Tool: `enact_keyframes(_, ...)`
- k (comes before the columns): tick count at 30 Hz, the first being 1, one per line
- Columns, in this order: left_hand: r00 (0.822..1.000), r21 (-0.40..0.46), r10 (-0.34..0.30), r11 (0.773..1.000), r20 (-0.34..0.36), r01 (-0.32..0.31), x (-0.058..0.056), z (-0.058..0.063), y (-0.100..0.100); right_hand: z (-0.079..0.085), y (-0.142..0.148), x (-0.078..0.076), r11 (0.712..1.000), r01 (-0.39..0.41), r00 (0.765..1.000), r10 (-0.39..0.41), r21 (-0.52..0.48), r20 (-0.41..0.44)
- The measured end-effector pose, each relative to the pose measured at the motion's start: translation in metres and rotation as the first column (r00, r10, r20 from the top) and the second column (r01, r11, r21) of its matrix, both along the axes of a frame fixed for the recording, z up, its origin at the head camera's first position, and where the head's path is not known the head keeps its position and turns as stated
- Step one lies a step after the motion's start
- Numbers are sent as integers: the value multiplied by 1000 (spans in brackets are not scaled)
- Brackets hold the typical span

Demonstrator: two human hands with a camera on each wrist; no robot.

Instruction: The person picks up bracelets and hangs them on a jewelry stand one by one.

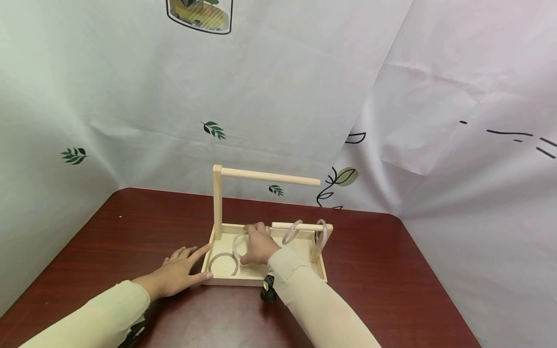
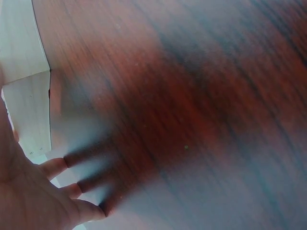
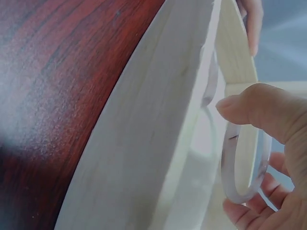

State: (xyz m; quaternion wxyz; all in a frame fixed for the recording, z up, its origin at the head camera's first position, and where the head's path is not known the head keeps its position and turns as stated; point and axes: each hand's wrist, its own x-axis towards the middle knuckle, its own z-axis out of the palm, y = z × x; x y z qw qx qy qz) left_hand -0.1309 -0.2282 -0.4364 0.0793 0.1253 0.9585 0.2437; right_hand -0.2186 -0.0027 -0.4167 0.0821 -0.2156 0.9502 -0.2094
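A person's two hands work at a shallow wooden tray (image 1: 235, 281) on a dark red-brown table (image 1: 374, 270). The left hand (image 1: 174, 275) is spread wide, forefinger and thumb against the tray's left wall, probably to stop the light frame sliding. The right hand (image 1: 261, 245) reaches inside and holds a pale, see-through ring (image 3: 229, 163) between thumb and fingers; gripping it by opposite edges seems to leave its middle clear. In the near left corner a second ring (image 1: 223, 253) lies flat, where the tray's low walls would keep it from rolling away. A tall post (image 1: 217, 203) at the far left carries an upper bar (image 1: 270, 176) with no rings on it. At the right, a short post (image 1: 316, 253) carries a lower bar (image 1: 300, 226); two rings, one midway (image 1: 285, 236) and one near the post (image 1: 325, 235), hang there because the bar passes through them.
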Motion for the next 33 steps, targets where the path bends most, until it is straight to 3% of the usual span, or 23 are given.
enact_keyframes(16,1000,14,1,1000,31,-1,1,0,1,23,2,17,980,-48,999,46,-195,-17)
enact_keyframes(33,1000,-4,-2,1000,24,2,0,1,1,45,7,40,945,-103,995,94,-310,-43)
